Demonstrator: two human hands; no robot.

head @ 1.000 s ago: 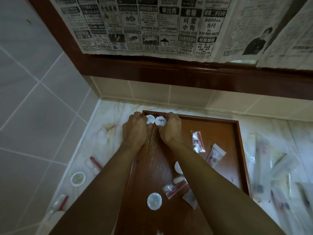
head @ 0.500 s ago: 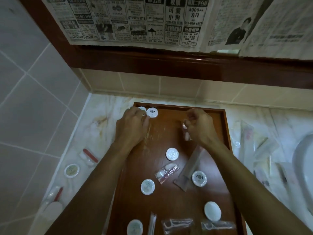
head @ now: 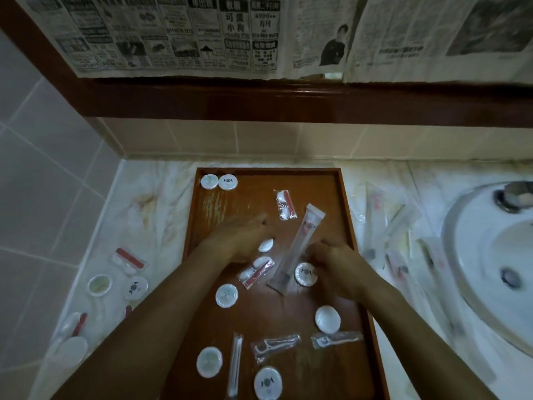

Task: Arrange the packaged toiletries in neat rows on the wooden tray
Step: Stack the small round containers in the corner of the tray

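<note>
Two round packets (head: 218, 181) sitting side by side, touching, in the upper left corner of the wooden tray (head: 344, 215), looking like the start of a row. Everything else on the tray scattered: round packets, flat sachets, floss picks, one long tube packet (head: 297, 248).

Left hand (head: 236, 241) hovering at centre frame, blurred, fingers reaching toward a small white oval packet (head: 266, 245) just beyond the fingertips to the right. Fingers appear loose with nothing between them, though the blur makes that hard to settle. Right hand (head: 336, 264) low over the tray, right of centre, fingers curled down just beside a round printed packet (head: 305, 273) and the lower end of the long tube packet. Touching or pinching either? Cannot tell.

The key relation: long tube packet lying on a diagonal, lower end at centre by the right fingertips, upper end pointing to the upper right. Right hand clearly nearer to it and to the round printed packet; oval packet closer to the left hand. Likely call: round pieces heading up-left to extend that corner row, tube needing a turn to square with the tray edge.

More packets waiting off the tray on the table (head: 138, 203), both left and right.
</note>
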